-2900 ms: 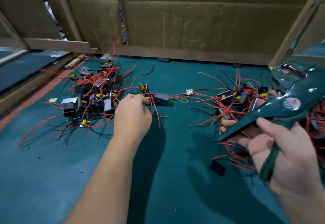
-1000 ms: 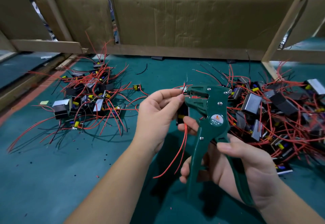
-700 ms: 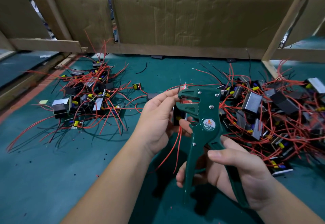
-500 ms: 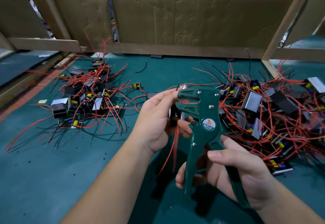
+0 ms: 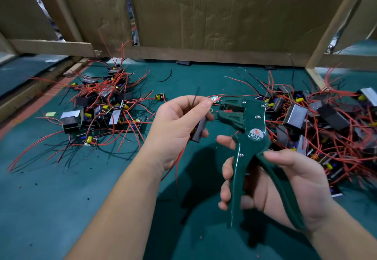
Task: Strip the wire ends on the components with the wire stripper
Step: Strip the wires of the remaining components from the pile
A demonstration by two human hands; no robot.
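My left hand [image 5: 175, 125] is curled round a small dark component [image 5: 199, 132], thumb and finger pinching its thin wire ends just left of the green wire stripper [image 5: 251, 135]. My right hand [image 5: 285, 188] wraps both handles, with the head pointing left, mid-scene above the green mat [image 5: 51, 208]. Red wires [image 5: 177, 165] dangle under my left palm. Tangled heaps of parts sit far left [image 5: 102, 108] and right [image 5: 318, 125], with cardboard [image 5: 204, 14] behind.

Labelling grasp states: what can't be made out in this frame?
- Head view: black boxy component, mostly hidden inside the left hand.
- Head view: red wire tip by the green wire stripper head, too small to tell whether stripped.
- Head view: pile of red-wired components at right, blurred, cut by the right edge.
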